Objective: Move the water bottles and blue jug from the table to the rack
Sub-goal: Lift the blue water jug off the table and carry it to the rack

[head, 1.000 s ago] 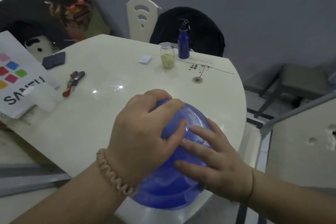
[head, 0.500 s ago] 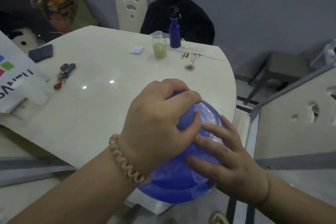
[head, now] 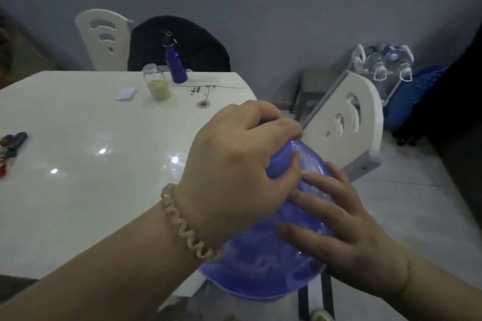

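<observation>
No legible text, label or number visible.

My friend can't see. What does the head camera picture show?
Two hands hold a blue jug at the edge of a white table: the left hand grips its top and the right hand presses flat on its side. A blue bottle and a glass jar stand at the table's far side, and clear bottles sit on a rack to the right.
</observation>
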A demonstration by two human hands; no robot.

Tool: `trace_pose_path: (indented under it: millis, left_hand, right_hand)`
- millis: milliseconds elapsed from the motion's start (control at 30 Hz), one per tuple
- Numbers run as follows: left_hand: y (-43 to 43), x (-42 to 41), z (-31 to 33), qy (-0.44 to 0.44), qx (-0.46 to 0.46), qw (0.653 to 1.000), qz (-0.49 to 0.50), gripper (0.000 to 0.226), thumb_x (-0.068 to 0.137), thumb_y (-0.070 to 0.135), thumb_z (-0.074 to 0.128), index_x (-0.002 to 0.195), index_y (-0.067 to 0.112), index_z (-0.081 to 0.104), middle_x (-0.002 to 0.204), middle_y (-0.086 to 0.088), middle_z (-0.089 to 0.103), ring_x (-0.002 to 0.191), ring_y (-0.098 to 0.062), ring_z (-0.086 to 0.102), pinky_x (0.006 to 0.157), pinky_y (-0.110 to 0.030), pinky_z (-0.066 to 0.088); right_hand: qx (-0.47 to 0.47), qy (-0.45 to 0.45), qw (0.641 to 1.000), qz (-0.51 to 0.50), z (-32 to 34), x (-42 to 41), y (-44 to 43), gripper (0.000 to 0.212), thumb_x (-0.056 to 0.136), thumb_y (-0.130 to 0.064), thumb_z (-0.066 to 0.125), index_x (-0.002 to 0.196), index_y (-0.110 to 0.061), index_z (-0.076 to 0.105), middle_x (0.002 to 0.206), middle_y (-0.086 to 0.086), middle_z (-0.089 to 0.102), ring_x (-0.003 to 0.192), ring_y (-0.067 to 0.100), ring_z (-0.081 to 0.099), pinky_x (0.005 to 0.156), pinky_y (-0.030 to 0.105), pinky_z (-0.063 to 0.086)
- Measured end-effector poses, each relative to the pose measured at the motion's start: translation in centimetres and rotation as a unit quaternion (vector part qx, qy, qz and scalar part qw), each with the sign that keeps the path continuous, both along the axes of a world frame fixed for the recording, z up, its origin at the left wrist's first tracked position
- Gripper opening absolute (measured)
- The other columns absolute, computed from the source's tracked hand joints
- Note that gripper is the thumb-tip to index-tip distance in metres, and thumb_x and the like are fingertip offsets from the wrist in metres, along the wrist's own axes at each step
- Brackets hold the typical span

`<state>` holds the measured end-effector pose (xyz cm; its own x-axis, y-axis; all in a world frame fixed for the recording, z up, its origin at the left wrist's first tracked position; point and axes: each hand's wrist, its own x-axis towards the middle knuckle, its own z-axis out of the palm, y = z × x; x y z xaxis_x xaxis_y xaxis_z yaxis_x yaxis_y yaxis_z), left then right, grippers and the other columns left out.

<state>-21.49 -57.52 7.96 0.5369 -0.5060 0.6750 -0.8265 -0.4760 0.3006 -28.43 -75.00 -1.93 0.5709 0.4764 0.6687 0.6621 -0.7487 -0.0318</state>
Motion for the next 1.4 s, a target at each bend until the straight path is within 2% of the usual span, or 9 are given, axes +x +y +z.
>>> trace_pose_path:
  millis: [167, 333, 533, 633, 733, 900, 1067, 1167, 1400]
  left_hand:
    - [-6.7, -3.0, 1.3, -0.002, 0.009, 0.999, -0.043, 0.020, 0.077, 0.019, 0.073, 0.095, 0.010, 0.073, 0.091, -0.004, 0.067, 0.079, -0.018, 0.061, 0.070, -0.038, 0.053]
    - [-15.8, -6.9, 1.3, -0.016, 0.030, 0.998, -0.054, 0.019, 0.075, 0.019, 0.073, 0.093, 0.013, 0.074, 0.090, -0.002, 0.067, 0.077, -0.019, 0.061, 0.069, -0.038, 0.052]
    - [-27.9, -11.5, 1.0, 0.006, 0.020, 0.999, -0.048, 0.020, 0.075, 0.019, 0.072, 0.094, 0.012, 0.073, 0.091, -0.001, 0.066, 0.079, -0.013, 0.059, 0.074, -0.028, 0.049]
    - [-33.9, -12.9, 0.4, 0.025, 0.000, 0.998, -0.050, 0.019, 0.076, 0.018, 0.074, 0.094, 0.011, 0.073, 0.091, -0.002, 0.065, 0.080, -0.013, 0.058, 0.075, -0.026, 0.048]
    - [-38.9, -13.2, 0.1, 0.039, -0.016, 0.997, -0.062, 0.017, 0.073, 0.014, 0.076, 0.090, 0.010, 0.073, 0.089, -0.004, 0.066, 0.079, -0.018, 0.061, 0.075, -0.031, 0.049]
    - [-45.9, -11.0, -1.0, 0.047, -0.019, 0.995, -0.086, 0.016, 0.072, 0.014, 0.076, 0.087, 0.012, 0.073, 0.087, -0.005, 0.065, 0.077, -0.020, 0.061, 0.074, -0.036, 0.050]
    - [-50.8, -6.7, -2.3, 0.056, -0.029, 0.993, -0.096, 0.015, 0.071, 0.013, 0.077, 0.086, 0.011, 0.073, 0.086, -0.005, 0.065, 0.078, -0.019, 0.061, 0.073, -0.033, 0.049]
    - [-53.9, -2.3, -3.6, 0.054, -0.041, 0.992, -0.108, 0.016, 0.069, 0.012, 0.077, 0.085, 0.011, 0.073, 0.085, -0.004, 0.065, 0.077, -0.018, 0.061, 0.073, -0.033, 0.050]
    - [-59.7, 9.2, -5.1, 0.057, -0.032, 0.989, -0.136, 0.016, 0.070, 0.011, 0.078, 0.085, 0.011, 0.073, 0.085, -0.005, 0.064, 0.076, -0.022, 0.062, 0.071, -0.039, 0.052]
  right_hand:
    - [-0.007, -0.008, 0.999, -0.040, 1.0, -4.2, -6.1, 0.040, 0.090, -0.039, 0.064, 0.124, -0.030, 0.045, 0.138, 0.003, 0.039, 0.134, 0.030, 0.032, 0.106, 0.061, 0.030]
    - [0.015, -0.012, 0.998, -0.054, 0.4, -8.9, -14.5, 0.039, 0.091, -0.035, 0.064, 0.125, -0.029, 0.047, 0.137, 0.004, 0.041, 0.132, 0.033, 0.036, 0.102, 0.064, 0.033]
    - [0.000, -0.007, 0.999, -0.042, 0.5, -13.5, -27.2, 0.047, 0.087, -0.035, 0.069, 0.128, -0.029, 0.046, 0.138, 0.004, 0.041, 0.132, 0.033, 0.037, 0.101, 0.064, 0.033]
    - [-0.012, -0.005, 0.999, -0.050, 0.7, -15.4, -33.6, 0.041, 0.089, -0.033, 0.067, 0.126, -0.028, 0.048, 0.133, 0.004, 0.044, 0.129, 0.033, 0.040, 0.098, 0.066, 0.035]
    - [-0.008, 0.000, 0.998, -0.058, 0.8, -16.1, -38.0, 0.033, 0.092, -0.031, 0.062, 0.122, -0.027, 0.051, 0.130, 0.005, 0.045, 0.126, 0.032, 0.042, 0.096, 0.066, 0.036]
    - [-0.005, 0.009, 0.996, -0.090, 0.1, -14.9, -44.3, 0.035, 0.088, -0.026, 0.066, 0.120, -0.024, 0.052, 0.127, 0.006, 0.045, 0.124, 0.034, 0.042, 0.092, 0.068, 0.038]
    - [-0.026, 0.016, 0.994, -0.102, -0.6, -11.1, -48.9, 0.037, 0.087, -0.027, 0.067, 0.120, -0.024, 0.050, 0.127, 0.006, 0.044, 0.123, 0.034, 0.042, 0.096, 0.067, 0.037]
    - [-0.032, 0.032, 0.993, -0.111, -1.4, -7.4, -51.7, 0.042, 0.084, -0.029, 0.068, 0.122, -0.024, 0.049, 0.127, 0.006, 0.043, 0.124, 0.033, 0.041, 0.098, 0.066, 0.035]
    - [-0.013, 0.030, 0.990, -0.135, -2.5, 3.3, -56.7, 0.035, 0.086, -0.025, 0.065, 0.118, -0.026, 0.051, 0.125, 0.004, 0.045, 0.120, 0.032, 0.044, 0.094, 0.066, 0.039]
